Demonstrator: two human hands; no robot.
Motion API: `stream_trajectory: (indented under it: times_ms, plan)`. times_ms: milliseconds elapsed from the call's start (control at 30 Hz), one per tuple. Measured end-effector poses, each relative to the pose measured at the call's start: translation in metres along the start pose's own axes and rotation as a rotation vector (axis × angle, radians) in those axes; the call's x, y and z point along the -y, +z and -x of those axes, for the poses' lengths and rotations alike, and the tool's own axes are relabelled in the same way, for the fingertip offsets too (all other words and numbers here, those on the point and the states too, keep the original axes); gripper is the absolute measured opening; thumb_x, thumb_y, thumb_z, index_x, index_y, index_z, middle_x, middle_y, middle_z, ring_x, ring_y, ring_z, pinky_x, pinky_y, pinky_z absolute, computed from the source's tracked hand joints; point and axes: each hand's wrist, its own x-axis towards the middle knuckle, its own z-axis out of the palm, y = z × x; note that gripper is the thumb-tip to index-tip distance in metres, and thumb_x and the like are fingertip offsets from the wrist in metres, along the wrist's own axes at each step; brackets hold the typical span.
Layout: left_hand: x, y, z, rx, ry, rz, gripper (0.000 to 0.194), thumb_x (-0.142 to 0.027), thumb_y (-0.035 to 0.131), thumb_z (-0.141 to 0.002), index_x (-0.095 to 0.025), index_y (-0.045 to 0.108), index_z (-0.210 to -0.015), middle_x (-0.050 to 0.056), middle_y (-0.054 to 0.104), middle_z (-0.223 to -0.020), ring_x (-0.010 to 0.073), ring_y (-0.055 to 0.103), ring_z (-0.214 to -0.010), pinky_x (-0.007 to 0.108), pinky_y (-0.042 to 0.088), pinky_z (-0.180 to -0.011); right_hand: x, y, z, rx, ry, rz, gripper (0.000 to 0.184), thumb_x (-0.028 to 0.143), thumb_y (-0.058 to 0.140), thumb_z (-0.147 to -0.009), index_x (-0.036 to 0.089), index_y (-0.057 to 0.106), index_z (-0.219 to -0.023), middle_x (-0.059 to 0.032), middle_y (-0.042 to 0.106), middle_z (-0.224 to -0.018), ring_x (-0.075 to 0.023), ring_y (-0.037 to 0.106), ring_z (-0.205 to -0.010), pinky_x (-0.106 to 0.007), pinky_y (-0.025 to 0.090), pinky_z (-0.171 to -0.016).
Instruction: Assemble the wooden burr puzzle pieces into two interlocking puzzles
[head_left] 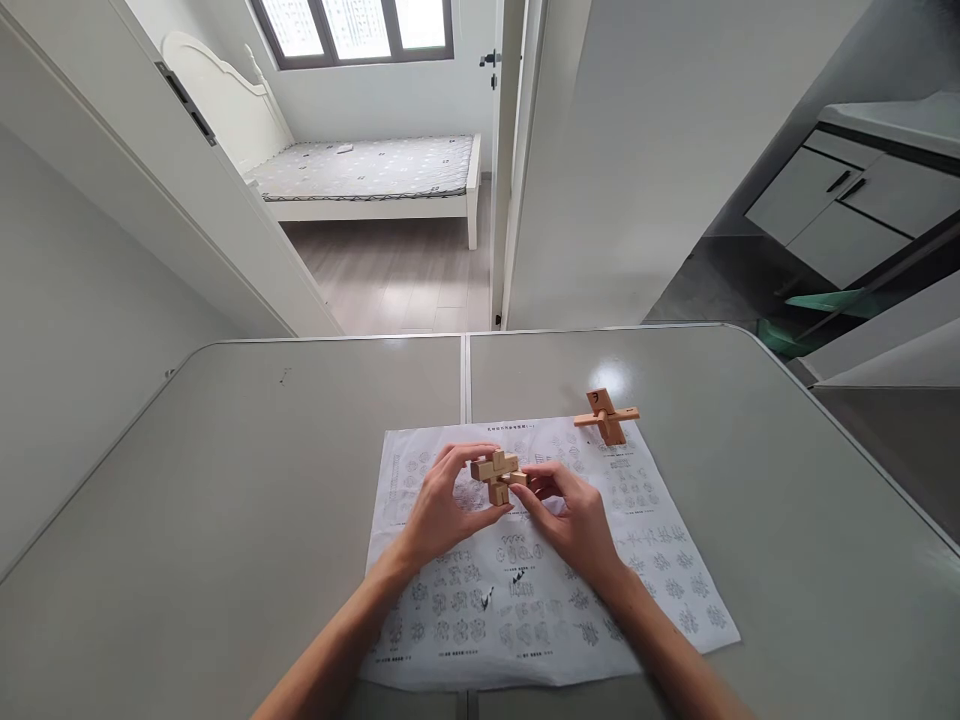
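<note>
Between my two hands is a light wooden burr puzzle (pixel 497 470) made of interlocking notched sticks, held above a printed sheet. My left hand (pixel 442 505) grips it from the left, fingers over the top and thumb under the lower stick. From the right, my right hand (pixel 566 510) pinches a stick end that juts out, between thumb and fingers. Beneath both hands lies the large white instruction sheet (pixel 622 640), covered with small line drawings of puzzle pieces. On its upper right corner stands a second, redder wooden puzzle (pixel 606 417) of crossed flat pieces.
The grey table (pixel 187 520) has a seam down its middle and a pale raised rim. Beyond its far edge, a doorway shows a bed (pixel 367 170) under a window. A white cabinet (pixel 855 200) and green stools (pixel 784 338) are at the right.
</note>
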Motion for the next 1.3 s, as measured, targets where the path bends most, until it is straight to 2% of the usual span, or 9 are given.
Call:
stream_trajectory:
  times_ms: [533, 767, 967, 1300]
  plan:
    - [0.0015, 0.0024, 0.0001, 0.024, 0.115, -0.052, 0.057, -0.023, 0.084, -0.082, -0.028, 0.058, -0.132, 0.009, 0.07, -0.129, 0.0273, 0.064, -0.119, 0.046, 0.055, -0.1, -0.0047, 0.0027, 0.0032, -0.008, -0.051, 0.025, 0.018, 0.042, 0.065, -0.102, 0.025, 0.066, -0.104, -0.0037, 0.074, -0.085, -0.0194, 0.072, -0.07, -0.032, 0.063, -0.065]
    - [0.0025, 0.0028, 0.0008, 0.043, 0.078, -0.04, 0.057, -0.025, 0.084, -0.082, -0.029, 0.059, -0.132, 0.01, 0.069, -0.131, 0.0282, 0.065, -0.121, 0.047, 0.056, -0.101, -0.0053, 0.0023, 0.0042, 0.0, -0.065, 0.03, 0.016, 0.04, 0.066, -0.102, 0.024, 0.065, -0.107, -0.0046, 0.075, -0.089, -0.0189, 0.071, -0.07, -0.032, 0.062, -0.066]
    - [0.0039, 0.0032, 0.0024, 0.063, 0.065, -0.009, 0.059, -0.022, 0.084, -0.082, -0.03, 0.057, -0.134, 0.009, 0.067, -0.134, 0.0264, 0.064, -0.126, 0.046, 0.055, -0.107, -0.001, 0.001, 0.0034, -0.009, -0.074, 0.03, 0.014, 0.038, 0.066, -0.101, 0.024, 0.065, -0.105, -0.0024, 0.072, -0.084, -0.0179, 0.069, -0.067, -0.031, 0.061, -0.065]
    - [0.0018, 0.004, 0.0033, 0.074, 0.066, 0.003, 0.053, -0.025, 0.081, -0.086, -0.028, 0.056, -0.132, 0.011, 0.067, -0.134, 0.0268, 0.066, -0.125, 0.043, 0.059, -0.101, -0.0005, 0.0018, 0.0022, -0.001, -0.115, 0.015, 0.008, 0.032, 0.065, -0.102, 0.024, 0.065, -0.105, -0.0041, 0.073, -0.089, -0.0177, 0.069, -0.068, -0.031, 0.062, -0.064]
